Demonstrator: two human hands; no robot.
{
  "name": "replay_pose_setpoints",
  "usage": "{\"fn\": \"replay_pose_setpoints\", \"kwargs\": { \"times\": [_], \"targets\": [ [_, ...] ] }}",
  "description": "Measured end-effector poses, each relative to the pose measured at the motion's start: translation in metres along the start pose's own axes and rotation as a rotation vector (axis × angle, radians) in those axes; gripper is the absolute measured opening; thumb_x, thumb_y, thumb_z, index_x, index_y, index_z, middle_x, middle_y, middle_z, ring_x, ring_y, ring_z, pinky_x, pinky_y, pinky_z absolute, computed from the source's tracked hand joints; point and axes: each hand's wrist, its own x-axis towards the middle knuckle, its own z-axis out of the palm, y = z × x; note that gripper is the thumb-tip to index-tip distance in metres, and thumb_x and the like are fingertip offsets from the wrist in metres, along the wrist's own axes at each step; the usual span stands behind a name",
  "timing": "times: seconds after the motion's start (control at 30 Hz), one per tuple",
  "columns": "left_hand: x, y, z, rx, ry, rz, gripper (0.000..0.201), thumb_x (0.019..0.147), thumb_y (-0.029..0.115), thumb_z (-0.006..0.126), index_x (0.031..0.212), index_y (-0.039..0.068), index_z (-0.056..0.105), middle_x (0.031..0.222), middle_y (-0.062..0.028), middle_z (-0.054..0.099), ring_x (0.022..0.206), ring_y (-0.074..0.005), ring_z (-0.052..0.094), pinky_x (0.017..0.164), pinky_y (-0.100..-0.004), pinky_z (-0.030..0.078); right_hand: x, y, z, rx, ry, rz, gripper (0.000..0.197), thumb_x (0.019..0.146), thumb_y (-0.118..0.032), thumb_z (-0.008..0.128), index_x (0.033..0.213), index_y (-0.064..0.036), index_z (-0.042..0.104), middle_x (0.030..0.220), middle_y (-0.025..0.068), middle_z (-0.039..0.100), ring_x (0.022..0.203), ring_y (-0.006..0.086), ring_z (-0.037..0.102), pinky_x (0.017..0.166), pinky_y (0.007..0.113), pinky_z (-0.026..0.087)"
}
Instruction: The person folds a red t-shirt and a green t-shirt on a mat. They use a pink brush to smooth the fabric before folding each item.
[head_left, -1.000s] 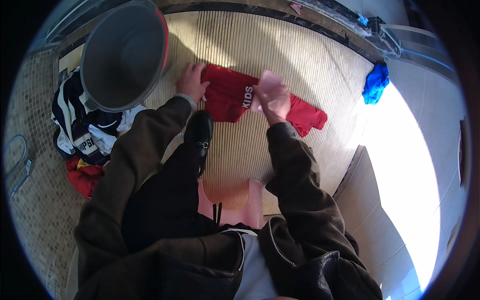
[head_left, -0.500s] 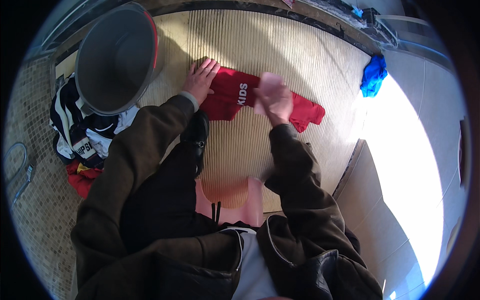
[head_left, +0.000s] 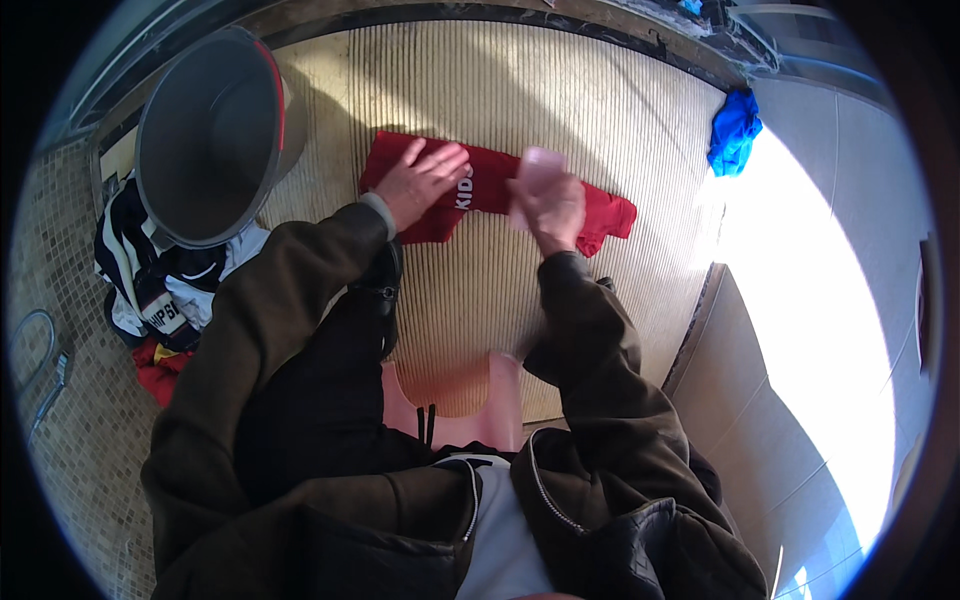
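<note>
A red garment [head_left: 490, 188] with white lettering lies stretched sideways across the ribbed, pale surface. Over its left part is my left hand [head_left: 422, 188], fingers spread, blurred a little. My right hand [head_left: 560, 212] is closed around a pink rectangular block [head_left: 543, 165] at the garment's right half; motion blurs it, and I cannot tell whether it is soap or a brush. The garment's narrower right end, partly bunched, shows beyond that hand. My palm and the block hide some of the cloth.
A large grey bucket [head_left: 268, 110] with a red rim band tilts at the upper left. Beside it lies piled clothing [head_left: 165, 285] on mosaic tiles. A blue cloth [head_left: 736, 135] is at the right edge. A pink plastic stool [head_left: 505, 400] stands between my legs.
My left hand has come off the garment's upper left edge and shifted right, now partly covering the lettering. The right hand still holds the pink block over the garment. The view has shifted slightly.
</note>
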Motion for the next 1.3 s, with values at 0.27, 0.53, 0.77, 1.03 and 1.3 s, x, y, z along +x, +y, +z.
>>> {"fn": "replay_pose_setpoints", "kwargs": {
  "times": [0.27, 0.53, 0.77, 1.03, 1.3],
  "targets": [
    [0.007, 0.011, 0.017, 0.002, -0.126, 0.004, 0.054, 0.091, 0.011, 0.048, 0.144, 0.014, 0.042, 0.152, -0.0029, 0.038, 0.142, -0.0187, 0.033, 0.116, -0.0519, 0.024, 0.000, 0.006, -0.004, 0.120, 0.020, -0.089, 0.062, 0.063, -0.049, 0.085, 0.092, 0.0015, 0.064, 0.088, 0.0166, 0.066, 0.082, 0.0323, 0.067, 0.077, 0.042, 0.055],
    [0.034, 0.033, 0.006, 0.148, -0.185, -0.036, 0.036, 0.086, 0.015, 0.054, 0.120, 0.008, 0.062, 0.134, -0.0060, 0.053, 0.129, -0.0235, 0.046, 0.114, -0.0560, 0.025, 0.012, 0.022, -0.021, -0.075, -0.062, 0.041, 0.072, 0.064, -0.054, 0.084, 0.096, 0.0058, 0.059, 0.096, 0.0189, 0.061, 0.091, 0.0318, 0.064, 0.079, 0.043, 0.054],
    [0.046, 0.033, 0.008, -0.034, -0.145, 0.019, 0.025, 0.088, 0.015, 0.052, 0.108, 0.003, 0.062, 0.120, -0.0066, 0.057, 0.131, -0.0258, 0.043, 0.111, -0.0454, 0.033, 0.011, 0.017, -0.016, 0.235, -0.156, 0.023, 0.066, 0.062, -0.051, 0.086, 0.094, 0.0020, 0.062, 0.092, 0.0168, 0.065, 0.081, 0.0290, 0.066, 0.072, 0.042, 0.054],
    [0.056, 0.042, -0.001, 0.022, -0.096, 0.080, 0.045, 0.086, 0.015, 0.054, 0.131, 0.007, 0.054, 0.142, -0.0136, 0.045, 0.142, -0.0286, 0.032, 0.112, -0.0586, 0.026, 0.019, 0.038, -0.027, 0.037, -0.062, 0.093, 0.071, 0.062, -0.051, 0.087, 0.095, 0.0054, 0.059, 0.090, 0.0181, 0.062, 0.083, 0.0293, 0.063, 0.079, 0.042, 0.053],
    [0.072, 0.042, 0.001, -0.057, -0.238, 0.048, 0.058, 0.085, 0.016, 0.061, 0.141, 0.012, 0.047, 0.154, -0.0067, 0.035, 0.143, -0.0256, 0.030, 0.114, -0.0603, 0.022, 0.034, 0.120, -0.034, 0.138, 0.126, 0.057, 0.058, 0.067, -0.044, 0.085, 0.094, 0.0031, 0.065, 0.086, 0.0160, 0.068, 0.079, 0.0276, 0.068, 0.074, 0.041, 0.056]
  ]
}}
